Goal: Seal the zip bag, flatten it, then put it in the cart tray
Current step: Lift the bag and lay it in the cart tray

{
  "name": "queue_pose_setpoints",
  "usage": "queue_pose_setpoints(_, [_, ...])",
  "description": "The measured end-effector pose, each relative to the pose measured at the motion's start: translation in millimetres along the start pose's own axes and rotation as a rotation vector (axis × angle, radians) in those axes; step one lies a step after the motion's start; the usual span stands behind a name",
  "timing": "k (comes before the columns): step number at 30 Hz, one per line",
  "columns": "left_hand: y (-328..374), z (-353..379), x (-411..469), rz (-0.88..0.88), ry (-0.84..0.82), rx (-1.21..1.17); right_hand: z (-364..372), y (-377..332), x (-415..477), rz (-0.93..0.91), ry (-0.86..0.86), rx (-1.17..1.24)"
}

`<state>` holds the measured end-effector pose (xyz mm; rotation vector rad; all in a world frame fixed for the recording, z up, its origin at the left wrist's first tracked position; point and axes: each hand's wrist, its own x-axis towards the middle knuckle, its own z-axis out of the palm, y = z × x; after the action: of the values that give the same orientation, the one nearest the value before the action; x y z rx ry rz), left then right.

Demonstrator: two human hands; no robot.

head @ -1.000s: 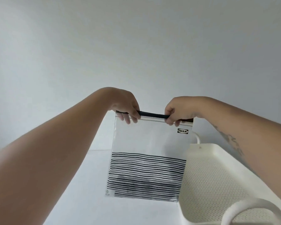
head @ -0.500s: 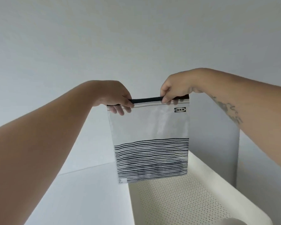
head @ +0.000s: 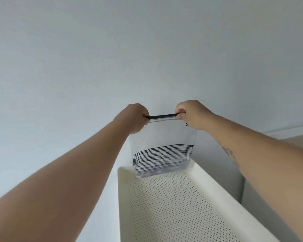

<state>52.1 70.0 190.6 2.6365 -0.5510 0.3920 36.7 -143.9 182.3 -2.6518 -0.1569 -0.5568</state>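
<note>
A clear zip bag (head: 162,137) with a black zip strip on top and thin black stripes across its lower half hangs upright. My left hand (head: 136,117) pinches the strip's left end and my right hand (head: 192,114) pinches its right end. The bag's bottom edge sits just inside the far end of the white cart tray (head: 122,198), whose floor is perforated. Something dark and blurred lies in the bottom of the bag. The right hand hides most of the small black logo.
A plain pale wall fills the upper view. A white surface (head: 110,186) lies left of the tray. Right of the tray stand a grey panel (head: 234,179) and a beige surface (head: 297,138).
Both hands have carried the bag to the right and down, from above the white table to the far end of the tray. The grips have not changed.
</note>
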Motion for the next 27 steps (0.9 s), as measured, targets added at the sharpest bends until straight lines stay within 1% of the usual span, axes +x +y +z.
queue_pose_setpoints(2, [-6, 12, -10, -0.003, 0.000, 0.006, 13, 8, -11, 0.005, -0.028, 0.024])
queue_pose_setpoints(5, [-18, 37, -36, 0.021, -0.087, 0.036, 33, 17, -37, 0.002, -0.148, -0.004])
queue_pose_setpoints(9, [-30, 75, -78, 0.024, -0.168, 0.045, 57, 25, -77, -0.017, -0.243, -0.064])
queue_pose_setpoints(13, [-34, 111, -124, 0.043, -0.173, 0.056, 79, 36, -119, -0.024, -0.301, -0.094])
queue_pose_setpoints(16, [-32, 133, -151, -0.004, -0.218, 0.011, 92, 45, -149, 0.002, -0.389, -0.087])
queue_pose_setpoints(20, [-22, 154, -174, -0.002, -0.315, 0.114, 105, 56, -182, 0.002, -0.493, -0.096])
queue_pose_setpoints(27, [2, 180, -207, 0.013, -0.470, 0.347, 120, 77, -216, 0.005, -0.584, -0.068])
